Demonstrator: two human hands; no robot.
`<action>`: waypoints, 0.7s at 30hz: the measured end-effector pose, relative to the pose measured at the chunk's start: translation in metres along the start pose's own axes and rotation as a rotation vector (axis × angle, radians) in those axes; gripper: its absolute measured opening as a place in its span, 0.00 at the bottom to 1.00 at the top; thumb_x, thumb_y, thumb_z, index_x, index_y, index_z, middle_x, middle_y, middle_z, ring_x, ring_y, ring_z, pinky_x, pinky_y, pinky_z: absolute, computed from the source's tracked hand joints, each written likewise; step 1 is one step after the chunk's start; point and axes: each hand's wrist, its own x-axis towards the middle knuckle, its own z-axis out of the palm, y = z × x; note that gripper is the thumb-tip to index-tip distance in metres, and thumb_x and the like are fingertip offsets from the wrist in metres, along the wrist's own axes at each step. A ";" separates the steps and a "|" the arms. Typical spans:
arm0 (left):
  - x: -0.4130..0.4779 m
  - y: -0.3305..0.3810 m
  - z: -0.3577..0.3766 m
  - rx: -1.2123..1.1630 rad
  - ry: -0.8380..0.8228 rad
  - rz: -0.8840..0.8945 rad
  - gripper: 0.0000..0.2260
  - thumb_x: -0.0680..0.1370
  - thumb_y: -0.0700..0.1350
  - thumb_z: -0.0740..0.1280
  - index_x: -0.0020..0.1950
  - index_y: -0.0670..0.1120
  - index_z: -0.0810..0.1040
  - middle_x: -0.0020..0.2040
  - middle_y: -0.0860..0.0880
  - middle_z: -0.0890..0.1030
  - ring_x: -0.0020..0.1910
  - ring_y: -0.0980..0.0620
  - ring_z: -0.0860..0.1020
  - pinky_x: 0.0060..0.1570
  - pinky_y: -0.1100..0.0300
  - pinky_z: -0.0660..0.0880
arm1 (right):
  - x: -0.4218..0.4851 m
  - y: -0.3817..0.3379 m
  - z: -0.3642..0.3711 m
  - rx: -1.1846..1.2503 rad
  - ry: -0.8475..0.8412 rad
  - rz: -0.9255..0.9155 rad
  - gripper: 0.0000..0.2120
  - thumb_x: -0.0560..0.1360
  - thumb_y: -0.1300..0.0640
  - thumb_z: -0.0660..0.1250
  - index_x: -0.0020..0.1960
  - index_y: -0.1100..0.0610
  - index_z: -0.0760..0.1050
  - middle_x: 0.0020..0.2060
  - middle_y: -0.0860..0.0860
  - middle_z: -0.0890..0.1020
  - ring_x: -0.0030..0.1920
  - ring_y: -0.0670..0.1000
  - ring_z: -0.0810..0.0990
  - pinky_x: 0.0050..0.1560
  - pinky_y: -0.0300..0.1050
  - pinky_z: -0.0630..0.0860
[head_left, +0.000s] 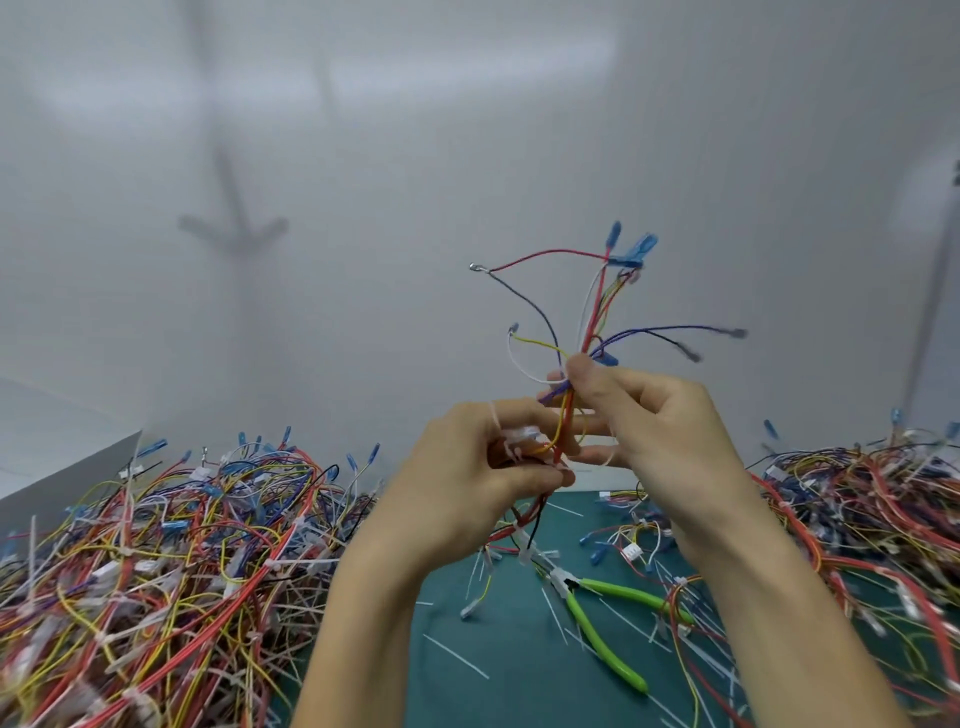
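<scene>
We face a plain white wall (363, 156), and below it a dark green mat (493, 649) covers the bench in the lower middle of the frame. A deep pile of wire harnesses (156, 545) fills the lower left, and a second pile (857, 509) rises at the right edge.

Just right of centre we hold one wire harness (587, 322) upright, clear of the mat. Its red, yellow, white and purple leads fan upward, and its blue terminals (631, 254) sit at the top. Our left hand (467, 467) has its fingers curled round the lower part of the bundle, where a white cable tie (519, 434) shows against them. Our right hand (660, 421) sits just above and to the right, with thumb and fingers pinched together on the wires where they begin to spread. The harness tail hangs down below our left hand toward the mat.

Green-handled cutters (602, 629) lie on the mat under our right forearm, handles apart. White tie offcuts (457, 657) are scattered around them.
</scene>
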 end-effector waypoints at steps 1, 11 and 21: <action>0.001 0.000 0.001 0.047 0.016 0.000 0.09 0.69 0.45 0.72 0.49 0.53 0.83 0.46 0.49 0.86 0.50 0.47 0.84 0.58 0.47 0.78 | -0.001 -0.002 0.000 0.003 -0.007 -0.024 0.17 0.70 0.40 0.69 0.44 0.52 0.86 0.40 0.51 0.87 0.42 0.48 0.87 0.43 0.44 0.84; -0.002 -0.001 -0.006 0.228 0.069 0.053 0.15 0.75 0.40 0.70 0.42 0.62 0.82 0.39 0.59 0.84 0.40 0.60 0.82 0.49 0.59 0.78 | -0.004 -0.009 0.001 0.007 -0.063 -0.193 0.07 0.67 0.50 0.77 0.42 0.52 0.85 0.38 0.47 0.87 0.41 0.44 0.86 0.41 0.31 0.78; 0.001 0.001 0.006 0.161 0.067 0.023 0.06 0.75 0.44 0.72 0.49 0.54 0.84 0.44 0.58 0.85 0.46 0.61 0.82 0.53 0.58 0.78 | -0.001 0.001 0.007 -0.017 0.135 -0.185 0.04 0.74 0.59 0.74 0.42 0.52 0.85 0.35 0.48 0.87 0.38 0.47 0.86 0.40 0.36 0.80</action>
